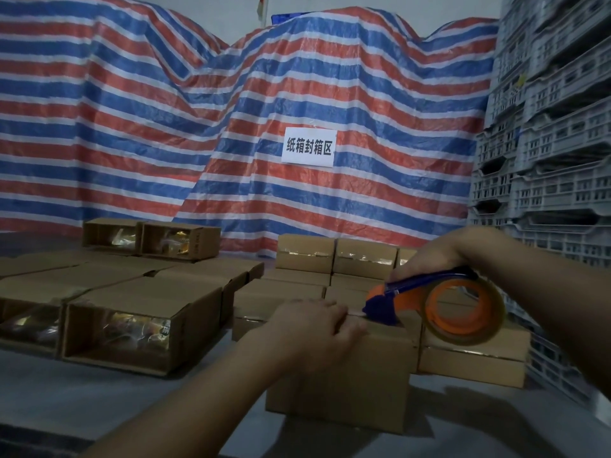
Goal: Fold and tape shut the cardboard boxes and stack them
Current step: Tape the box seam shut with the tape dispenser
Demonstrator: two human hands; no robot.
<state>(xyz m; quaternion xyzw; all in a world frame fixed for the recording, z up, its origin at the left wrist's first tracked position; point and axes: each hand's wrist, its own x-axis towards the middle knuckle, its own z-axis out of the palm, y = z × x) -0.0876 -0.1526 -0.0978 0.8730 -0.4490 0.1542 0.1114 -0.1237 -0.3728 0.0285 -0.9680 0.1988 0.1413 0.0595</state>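
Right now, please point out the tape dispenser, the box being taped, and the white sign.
tape dispenser (461, 309): head view, on its orange roll core.
box being taped (357, 385): head view, on its front wall.
white sign (309, 147): head view, on its middle.

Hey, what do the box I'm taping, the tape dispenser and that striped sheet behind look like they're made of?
The box: matte brown cardboard, judging by its folded flaps. The tape dispenser: likely hard plastic, smooth blue frame and orange hub, carrying a glossy clear tape roll. The striped sheet: probably woven plastic tarpaulin, slightly shiny and creased.
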